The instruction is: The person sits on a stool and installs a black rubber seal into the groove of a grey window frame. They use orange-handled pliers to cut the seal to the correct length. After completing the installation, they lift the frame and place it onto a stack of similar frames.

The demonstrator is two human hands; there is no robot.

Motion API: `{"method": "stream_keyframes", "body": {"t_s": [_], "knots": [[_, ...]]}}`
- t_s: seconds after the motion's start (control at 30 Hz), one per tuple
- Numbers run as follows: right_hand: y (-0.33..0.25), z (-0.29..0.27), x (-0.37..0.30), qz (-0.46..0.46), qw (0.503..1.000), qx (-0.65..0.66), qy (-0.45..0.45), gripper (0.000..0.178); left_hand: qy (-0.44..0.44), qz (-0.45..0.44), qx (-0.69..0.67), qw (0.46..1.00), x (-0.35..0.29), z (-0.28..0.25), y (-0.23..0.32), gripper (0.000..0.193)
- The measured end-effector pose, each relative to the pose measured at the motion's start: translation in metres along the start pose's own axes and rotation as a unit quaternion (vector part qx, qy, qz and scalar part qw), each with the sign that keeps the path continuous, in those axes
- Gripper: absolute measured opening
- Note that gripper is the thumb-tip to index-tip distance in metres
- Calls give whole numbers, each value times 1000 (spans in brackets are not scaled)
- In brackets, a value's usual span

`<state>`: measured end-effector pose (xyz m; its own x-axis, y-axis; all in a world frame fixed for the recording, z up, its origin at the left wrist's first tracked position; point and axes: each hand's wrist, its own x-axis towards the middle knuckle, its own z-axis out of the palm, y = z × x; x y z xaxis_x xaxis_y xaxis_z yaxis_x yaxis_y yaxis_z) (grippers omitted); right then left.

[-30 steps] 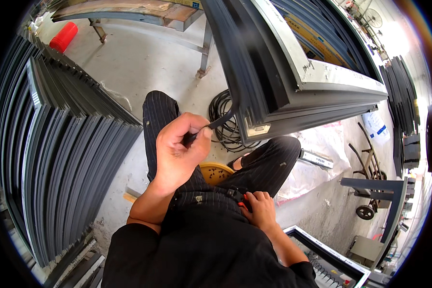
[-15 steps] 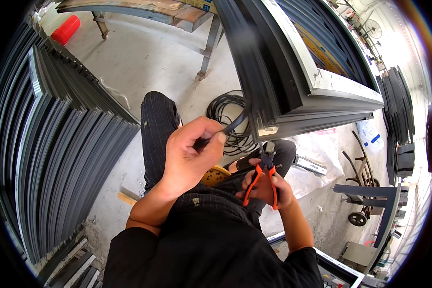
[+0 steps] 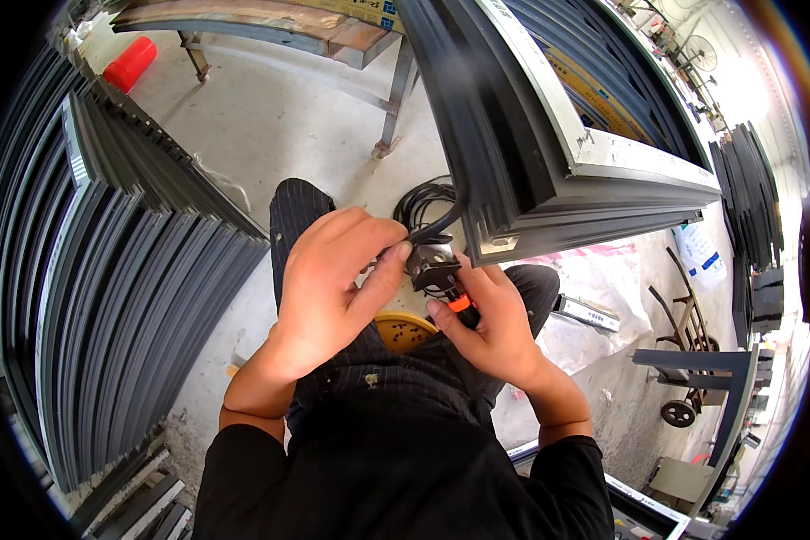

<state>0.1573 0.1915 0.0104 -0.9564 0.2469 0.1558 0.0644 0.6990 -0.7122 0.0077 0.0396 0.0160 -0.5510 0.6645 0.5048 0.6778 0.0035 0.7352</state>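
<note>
My left hand point(image 3: 337, 270) pinches a black rubber strip point(image 3: 443, 221) between thumb and fingertips. The strip bends away from the lower corner of a dark metal frame point(image 3: 499, 153), one of several stacked in front of me. My right hand point(image 3: 490, 319) is wrapped round orange-handled pliers point(image 3: 434, 263). Their metal head is at the strip, right beside my left fingertips; whether the jaws have closed on it I cannot tell. Most of the handles are hidden in my right palm.
A coil of black strip point(image 3: 412, 200) lies on the floor beyond my hands. Between my legs stands a yellow bowl point(image 3: 405, 333) with small dark bits. Stacked dark frames point(image 3: 126, 297) fill the left. A workbench point(image 3: 288, 31), red bucket point(image 3: 130, 63) and hand truck point(image 3: 688, 360) stand farther off.
My right hand has come up and inward with the pliers, bringing their head to the strip. My left hand keeps its pinch and has shifted slightly left.
</note>
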Motion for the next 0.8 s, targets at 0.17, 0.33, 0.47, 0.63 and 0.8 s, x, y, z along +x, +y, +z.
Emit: {"method": "stream_keyframes", "body": {"t_s": [0.17, 0.33, 0.47, 0.63, 0.8], "knots": [[0, -4, 2, -33, 999, -35, 19, 55, 21, 40, 40, 998, -2, 2, 0, 8], [-3, -7, 4, -41, 996, -73, 25, 60, 38, 40, 49, 997, -5, 4, 2, 9], [-4, -6, 4, -44, 995, -82, 26, 62, 54, 38, 54, 996, -7, 7, 4, 11], [-5, -7, 4, -41, 996, -80, 27, 60, 61, 48, 84, 993, -7, 9, 5, 13], [-3, -8, 5, -60, 990, -118, 39, 48, 74, 52, 101, 991, -4, 13, 3, 6]]}}
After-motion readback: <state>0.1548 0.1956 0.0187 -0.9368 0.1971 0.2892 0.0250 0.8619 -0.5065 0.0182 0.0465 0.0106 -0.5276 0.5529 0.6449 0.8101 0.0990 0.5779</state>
